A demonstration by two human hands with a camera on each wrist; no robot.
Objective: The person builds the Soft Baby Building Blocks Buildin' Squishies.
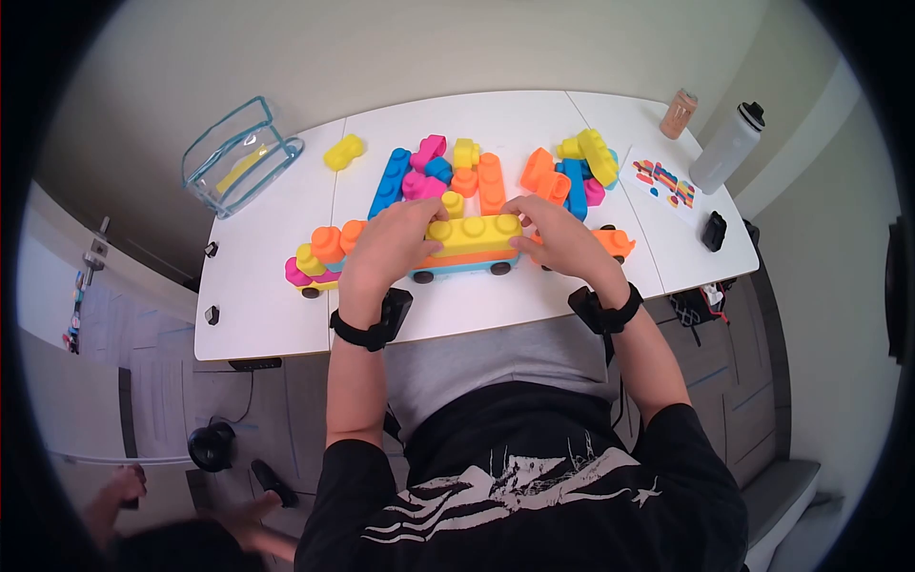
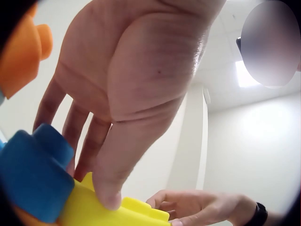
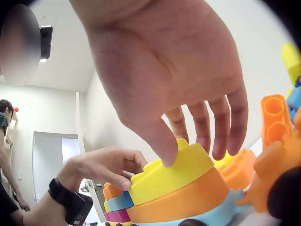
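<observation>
A long yellow building block (image 1: 474,234) lies on top of an orange block layer (image 3: 181,200) over a light blue wheeled base (image 1: 464,268). My left hand (image 1: 393,238) grips the yellow block's left end, its thumb on the near side and its fingers reaching over to the far side. At the other end, my right hand (image 1: 562,236) pinches the same block the same way, as the right wrist view shows. To the left stands a wheeled car with orange (image 1: 326,239), yellow and pink blocks, partly hidden by my left hand. An orange wheeled car (image 1: 615,241) is on the right.
Loose blocks lie behind the cars, among them a long blue block (image 1: 390,183), an upright orange one (image 1: 491,183) and a yellow one (image 1: 598,157). A picture sheet (image 1: 662,181), bottle (image 1: 727,150) and can (image 1: 679,113) are at right; a clear bag (image 1: 238,162) sits at left.
</observation>
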